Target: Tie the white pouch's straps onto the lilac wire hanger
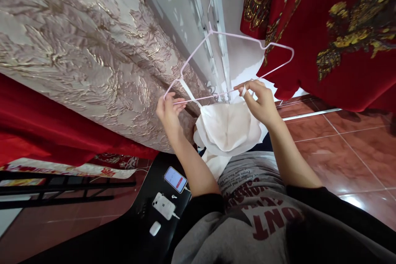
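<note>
A pale pink clothes hanger [236,34] with a metal hook is held up in front of me. My left hand [170,113] has its fingers round the hanger's lower left corner. One thin strap [189,92] of a white garment [225,126] loops over the hanger's left notch. The garment hangs below the lower bar, above my lap. Across from it, my right hand [261,101] pinches the other white strap [244,90] near the bar's right part. Its fingertips touch the bar. The hanger's right notch bears no strap.
Patterned pink-gold fabric [102,49] hangs at left, red embroidered fabric [349,41] at right. A white metal rack [221,29] stands ahead. Beside me, a black seat [139,214] bears a lit phone [175,180], a white phone [163,206] and an earbud case [155,228]. Red tiles [346,144] cover the floor.
</note>
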Available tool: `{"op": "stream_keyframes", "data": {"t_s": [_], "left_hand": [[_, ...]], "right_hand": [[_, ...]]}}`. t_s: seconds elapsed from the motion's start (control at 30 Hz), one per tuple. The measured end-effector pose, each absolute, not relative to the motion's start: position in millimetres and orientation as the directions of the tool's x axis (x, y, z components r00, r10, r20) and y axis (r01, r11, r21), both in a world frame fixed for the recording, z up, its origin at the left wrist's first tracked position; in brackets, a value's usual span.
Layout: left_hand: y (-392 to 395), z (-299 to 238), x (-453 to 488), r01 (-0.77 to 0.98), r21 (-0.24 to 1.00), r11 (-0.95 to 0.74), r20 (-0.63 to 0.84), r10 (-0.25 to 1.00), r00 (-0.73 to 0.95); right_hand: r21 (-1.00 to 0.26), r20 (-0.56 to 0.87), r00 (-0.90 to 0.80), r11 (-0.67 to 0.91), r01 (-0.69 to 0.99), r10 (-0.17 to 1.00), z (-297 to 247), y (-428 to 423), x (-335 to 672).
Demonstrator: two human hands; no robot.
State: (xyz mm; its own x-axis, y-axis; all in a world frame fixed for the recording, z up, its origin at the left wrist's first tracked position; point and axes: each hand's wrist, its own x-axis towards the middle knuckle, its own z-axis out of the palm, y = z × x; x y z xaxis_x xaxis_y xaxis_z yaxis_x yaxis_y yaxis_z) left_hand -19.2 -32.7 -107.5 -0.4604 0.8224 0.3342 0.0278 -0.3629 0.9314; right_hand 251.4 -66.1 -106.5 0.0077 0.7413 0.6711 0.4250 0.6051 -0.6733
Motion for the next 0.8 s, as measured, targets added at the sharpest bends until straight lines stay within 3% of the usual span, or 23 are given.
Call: {"op": "stream_keyframes", "data": {"t_s": [0.1,0.23,0.4,0.47,0.67,0.73,0.8], "left_hand": [[-38,-128,10,-0.176,0.858,-0.483,0.327,0.777,-0.538],[-39,-133,32,-0.177,0.799,-0.575,0.398,0.726,-0.562],[-39,-131,23,-0.122,0.773,-0.623,0.449,0.671,-0.590],[-39,-132,21,-0.148,0.774,-0.616,0.440,0.691,-0.574],[-37,-134,27,-0.155,0.833,-0.531,0.365,0.739,-0.566],[-36,-134,27,-0.178,0.829,-0.530,0.361,0.750,-0.554],[-36,-134,27,-0.223,0.818,-0.531,0.355,0.769,-0.531]], "right_hand": [[-0.673,0.674,-0.003,0.615,0.411,0.739,-105,-69,248],[-0.697,0.665,-0.025,0.633,0.337,0.746,-109,-70,256],[-0.672,0.739,0.341,0.670,0.315,0.581,-124,-55,308],[-0.667,0.743,0.381,0.657,0.352,0.550,-120,-46,330],[-0.648,0.684,0.125,0.519,0.558,0.719,-47,-36,333],[-0.553,0.702,0.012,0.534,0.640,0.712,-23,-40,317],[-0.443,0.770,-0.064,0.604,0.663,0.635,-11,-45,299]]}}
